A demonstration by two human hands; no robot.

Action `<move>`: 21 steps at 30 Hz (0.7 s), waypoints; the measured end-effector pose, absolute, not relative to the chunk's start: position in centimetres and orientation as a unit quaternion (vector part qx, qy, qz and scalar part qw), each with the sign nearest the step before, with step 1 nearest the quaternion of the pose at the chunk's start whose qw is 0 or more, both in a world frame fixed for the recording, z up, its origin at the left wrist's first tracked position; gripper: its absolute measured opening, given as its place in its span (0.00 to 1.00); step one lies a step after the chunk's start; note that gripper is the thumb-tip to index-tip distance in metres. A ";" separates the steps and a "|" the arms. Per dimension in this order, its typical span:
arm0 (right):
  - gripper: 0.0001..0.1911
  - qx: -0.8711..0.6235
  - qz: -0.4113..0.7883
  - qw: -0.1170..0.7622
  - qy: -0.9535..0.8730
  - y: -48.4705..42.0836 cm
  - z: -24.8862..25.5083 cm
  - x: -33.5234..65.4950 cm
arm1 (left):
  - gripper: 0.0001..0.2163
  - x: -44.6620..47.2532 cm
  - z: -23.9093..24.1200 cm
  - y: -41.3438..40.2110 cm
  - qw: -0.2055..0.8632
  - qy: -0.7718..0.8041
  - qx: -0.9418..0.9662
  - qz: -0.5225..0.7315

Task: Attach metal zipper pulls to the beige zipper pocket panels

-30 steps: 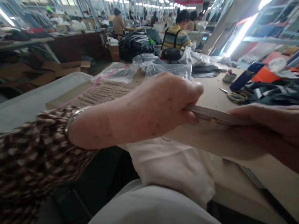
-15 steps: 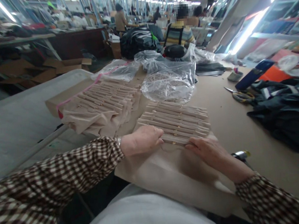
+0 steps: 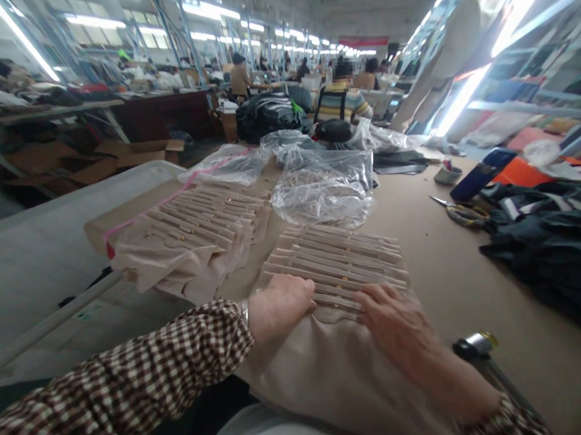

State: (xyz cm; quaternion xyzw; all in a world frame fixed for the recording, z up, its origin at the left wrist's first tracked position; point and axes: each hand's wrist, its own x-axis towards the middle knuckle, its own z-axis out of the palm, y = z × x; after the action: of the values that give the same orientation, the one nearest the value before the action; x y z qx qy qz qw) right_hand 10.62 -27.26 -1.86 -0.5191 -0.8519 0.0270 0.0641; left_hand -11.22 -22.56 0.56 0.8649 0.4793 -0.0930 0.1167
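Observation:
A stack of beige garments (image 3: 339,257) lies in front of me, their folded top bands overlapping in rows, with small gold metal bits down the middle. My left hand (image 3: 286,302) is closed on the left part of the nearest band, thumb and fingers pinching its edge. On the right part of that band, my right hand (image 3: 390,316) has its fingers curled over the edge. The nearest garment's cloth (image 3: 327,365) hangs toward me between my forearms. Both fingertips are partly hidden by the cloth and knuckles.
A second stack of beige garments (image 3: 197,216) lies to the left, beside a clear plastic bag (image 3: 323,190). Scissors (image 3: 466,215), a blue box (image 3: 483,173) and dark cloth (image 3: 539,237) are at right. A metal-and-black tool (image 3: 475,345) lies near my right forearm. People sit farther back.
The view has tilted up, so things sit lower in the picture. The nearest garment's cloth now lies spread down toward me, and my right hand has moved flatter over the band.

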 end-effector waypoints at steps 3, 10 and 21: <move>0.25 -0.407 0.053 0.100 -0.906 -29.1 -2.7 9.1 | 0.10 -10.9 0.8 -22.3 0.118 0.468 0.869 -0.107; 0.42 -0.346 -0.010 0.087 -0.934 -30.6 -9.0 9.8 | 0.08 -11.5 0.0 -22.8 0.093 0.447 0.886 -0.074; 0.15 -0.258 -0.224 0.230 -0.911 -28.2 -12.1 10.0 | 0.12 -4.7 -0.3 -10.6 0.129 0.354 0.925 0.044</move>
State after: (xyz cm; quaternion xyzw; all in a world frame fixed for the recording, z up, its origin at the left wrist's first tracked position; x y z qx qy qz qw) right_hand 9.98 -28.17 -12.14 -0.2585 -0.9112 -0.2241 0.2295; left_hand -4.70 -10.57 -0.26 0.9252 0.3540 0.0442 0.1293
